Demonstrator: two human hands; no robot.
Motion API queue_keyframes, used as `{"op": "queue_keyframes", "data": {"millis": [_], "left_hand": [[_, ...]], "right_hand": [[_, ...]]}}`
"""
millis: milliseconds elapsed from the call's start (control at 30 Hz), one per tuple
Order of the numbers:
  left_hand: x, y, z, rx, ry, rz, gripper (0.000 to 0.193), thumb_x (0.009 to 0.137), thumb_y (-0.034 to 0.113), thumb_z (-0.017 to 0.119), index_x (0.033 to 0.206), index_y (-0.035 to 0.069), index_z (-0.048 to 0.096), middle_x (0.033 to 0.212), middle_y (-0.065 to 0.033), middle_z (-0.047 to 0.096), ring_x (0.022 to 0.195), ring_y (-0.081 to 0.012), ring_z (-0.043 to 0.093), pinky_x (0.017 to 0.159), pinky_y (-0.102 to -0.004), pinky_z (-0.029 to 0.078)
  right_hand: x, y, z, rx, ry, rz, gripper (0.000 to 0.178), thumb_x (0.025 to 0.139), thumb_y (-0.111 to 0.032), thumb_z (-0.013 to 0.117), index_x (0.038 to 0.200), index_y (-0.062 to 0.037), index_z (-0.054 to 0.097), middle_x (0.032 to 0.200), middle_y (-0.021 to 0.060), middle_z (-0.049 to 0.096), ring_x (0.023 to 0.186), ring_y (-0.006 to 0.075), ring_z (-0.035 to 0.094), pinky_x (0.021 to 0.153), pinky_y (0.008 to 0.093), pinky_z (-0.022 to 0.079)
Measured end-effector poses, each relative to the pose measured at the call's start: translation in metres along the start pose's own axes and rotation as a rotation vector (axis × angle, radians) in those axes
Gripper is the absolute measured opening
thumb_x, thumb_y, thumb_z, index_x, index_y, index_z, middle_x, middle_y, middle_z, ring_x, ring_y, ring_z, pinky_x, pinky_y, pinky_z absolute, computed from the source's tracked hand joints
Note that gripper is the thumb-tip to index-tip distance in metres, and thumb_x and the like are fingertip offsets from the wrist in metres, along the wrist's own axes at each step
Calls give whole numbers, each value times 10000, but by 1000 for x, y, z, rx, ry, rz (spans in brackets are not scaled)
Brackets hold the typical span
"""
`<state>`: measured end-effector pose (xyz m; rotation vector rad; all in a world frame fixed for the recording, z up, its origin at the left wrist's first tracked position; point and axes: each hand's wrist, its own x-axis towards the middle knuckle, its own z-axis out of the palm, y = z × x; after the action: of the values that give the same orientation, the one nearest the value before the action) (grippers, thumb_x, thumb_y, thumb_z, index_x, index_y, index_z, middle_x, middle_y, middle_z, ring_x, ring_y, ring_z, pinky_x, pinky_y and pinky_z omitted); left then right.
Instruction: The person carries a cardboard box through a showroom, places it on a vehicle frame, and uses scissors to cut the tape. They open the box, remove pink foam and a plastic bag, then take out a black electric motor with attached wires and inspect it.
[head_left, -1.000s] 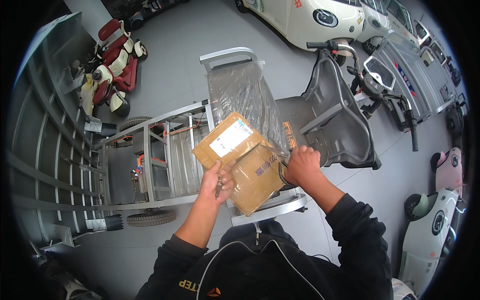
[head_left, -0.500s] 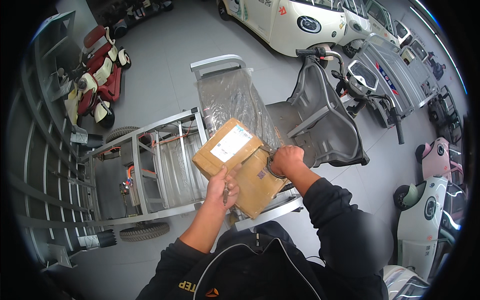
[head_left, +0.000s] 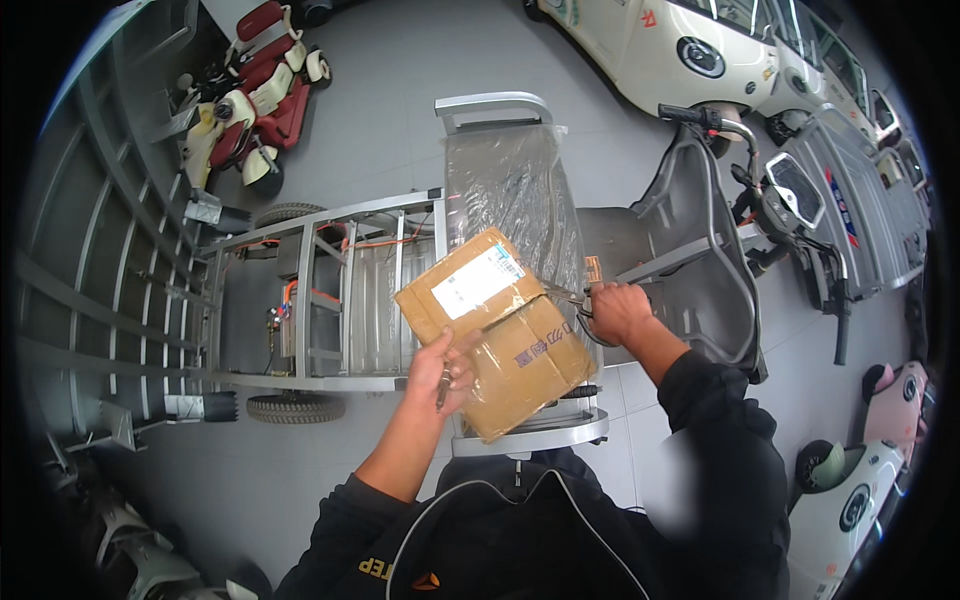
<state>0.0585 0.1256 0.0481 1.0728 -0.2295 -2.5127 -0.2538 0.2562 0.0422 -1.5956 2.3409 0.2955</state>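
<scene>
While the long cardboard box (head_left: 535, 362) slanted from far left to near right between both hands, the nearer left hand (head_left: 448, 375) touched it, holding a metal tool (head_left: 443, 391); the right hand (head_left: 620, 312) gripped scissors (head_left: 566, 293).

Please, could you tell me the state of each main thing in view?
Left hand: curled around small metal tool
Right hand: gripping dark-handled metal tool
Cardboard packaging: taped, labelled; unclear whether opened
Grey seat: covered in clear plastic
Vehicle frame: uncovered, orange wires exposed
Red scooter: upright

floor: grey tiles (head_left: 390, 110) | upper right: cream vehicles (head_left: 640, 60) | upper left: red-and-cream scooter (head_left: 285, 115) | right: pink vehicle (head_left: 893, 402)
</scene>
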Motion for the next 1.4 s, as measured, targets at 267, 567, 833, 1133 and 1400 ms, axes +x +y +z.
{"op": "queue_keyframes", "data": {"millis": [267, 567, 833, 1133, 1400], "left_hand": [[4, -24, -9, -93, 144, 257, 313, 1084, 368, 540, 1231, 91, 541, 1017, -68, 703, 486, -93, 470, 390, -243, 356], [70, -85, 69, 130, 442, 186, 530, 950, 608, 689, 1108, 108, 617, 833, 35, 529, 523, -63, 392, 408, -220, 264], [92, -79, 82, 79, 539, 169, 449, 964, 590, 683, 874, 169, 554, 658, 71, 465, 463, -65, 333, 387, -216, 240], [93, -80, 82, 101, 513, 239, 414, 1043, 522, 592, 822, 177, 530, 624, 62, 464, 441, -77, 374, 374, -230, 268], [93, -83, 80, 96, 489, 235, 411, 1035, 518, 606, 818, 176, 534, 632, 49, 498, 443, -101, 410, 368, -248, 285]], "right_hand": [[16, -10, 36, 188, 177, -67, 312, 852, -297, 637, 1004, -28, 677, 970, 156, 745, 895, 318, 753, 744, 435, 599], [13, 4, 25, 252, 55, -143, 253, 870, -215, 596, 1006, -21, 686, 988, 163, 747, 905, 317, 757, 754, 430, 602], [1, 0, 37, 180, 209, 2, 239, 874, -257, 623, 994, -55, 670, 952, 127, 697, 893, 286, 703, 771, 449, 513], [33, -15, 35, 130, 251, -65, 411, 824, -410, 739, 975, -35, 660, 949, 118, 699, 918, 292, 713, 762, 439, 549], [44, 20, 5, 146, -2, -231, 265, 848, -195, 628, 1024, -8, 694, 1000, 146, 775, 922, 294, 775, 771, 439, 611]]}}
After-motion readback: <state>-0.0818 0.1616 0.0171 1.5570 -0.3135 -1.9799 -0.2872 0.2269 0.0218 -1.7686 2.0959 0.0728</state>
